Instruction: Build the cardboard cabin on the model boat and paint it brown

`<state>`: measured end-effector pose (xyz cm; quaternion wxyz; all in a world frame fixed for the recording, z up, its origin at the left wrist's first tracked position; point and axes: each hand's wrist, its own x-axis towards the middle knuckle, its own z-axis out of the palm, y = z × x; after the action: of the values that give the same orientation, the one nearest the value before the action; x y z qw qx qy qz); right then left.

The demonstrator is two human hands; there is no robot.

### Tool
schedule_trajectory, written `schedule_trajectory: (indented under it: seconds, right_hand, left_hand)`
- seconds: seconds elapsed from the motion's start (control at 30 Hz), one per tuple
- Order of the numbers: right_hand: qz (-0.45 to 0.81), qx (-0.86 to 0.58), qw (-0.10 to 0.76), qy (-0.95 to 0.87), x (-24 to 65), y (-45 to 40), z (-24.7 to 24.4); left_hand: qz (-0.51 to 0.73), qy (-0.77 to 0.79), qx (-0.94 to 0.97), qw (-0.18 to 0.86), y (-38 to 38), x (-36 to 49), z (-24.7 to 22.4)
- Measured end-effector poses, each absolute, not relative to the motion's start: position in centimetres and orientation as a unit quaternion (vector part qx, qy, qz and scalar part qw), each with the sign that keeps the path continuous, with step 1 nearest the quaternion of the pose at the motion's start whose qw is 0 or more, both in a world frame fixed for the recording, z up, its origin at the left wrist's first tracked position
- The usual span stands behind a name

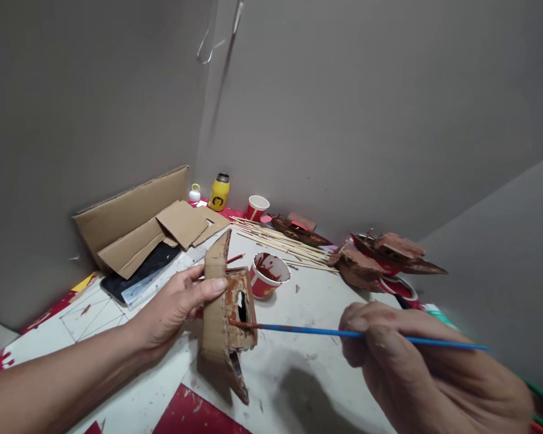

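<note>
My left hand (185,296) grips a small cardboard model boat (215,325), thumb on its near face and fingers behind. The boat is held up on end, its cabin with an oval hole facing right. Brown paint covers part of the cabin; the hull side is bare cardboard. Between the thumb and fingers of my right hand (402,355) is a thin blue paintbrush (308,330). Its brown-coated tip touches the boat at the cabin's edge. Just behind the boat stands a red and white paper cup (270,277) with brown paint inside.
Brown-painted model boats (398,250) stand at the back right, beside thin wooden sticks (285,241). Cardboard pieces (131,223) lean at the left wall near a dark phone-like slab (117,288). A yellow bottle (219,193) and another paper cup (257,208) stand at the back.
</note>
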<state>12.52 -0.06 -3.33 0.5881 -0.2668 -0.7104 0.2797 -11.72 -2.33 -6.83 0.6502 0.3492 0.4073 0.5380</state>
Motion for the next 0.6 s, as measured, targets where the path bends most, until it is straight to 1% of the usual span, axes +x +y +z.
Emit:
schedule_trajectory:
  seconds: [0.13,0.23,0.33,0.47,0.6]
  right_hand:
    - [0.294,-0.316,0.57,-0.699,12.6,-0.9,-2.9]
    - [0.3,-0.32,0.59,-0.678,12.4,-1.2,-3.0]
    - [0.296,-0.3,0.606,-0.674,12.2,-0.8,-3.3]
    - [0.276,-0.258,0.596,-0.709,12.3,0.2,-3.8]
    - [0.272,-0.257,0.573,-0.729,12.7,0.4,-3.9]
  left_hand:
    - [0.54,0.395,0.359,0.651,-2.2,-11.9,-6.7]
    - [0.542,0.402,0.358,0.646,-2.0,-12.0,-6.8]
    - [0.535,0.4,0.362,0.65,-2.1,-12.0,-6.9]
    - [0.523,0.403,0.373,0.651,-2.4,-11.9,-6.8]
    - [0.527,0.409,0.38,0.641,-2.4,-11.8,-6.6]
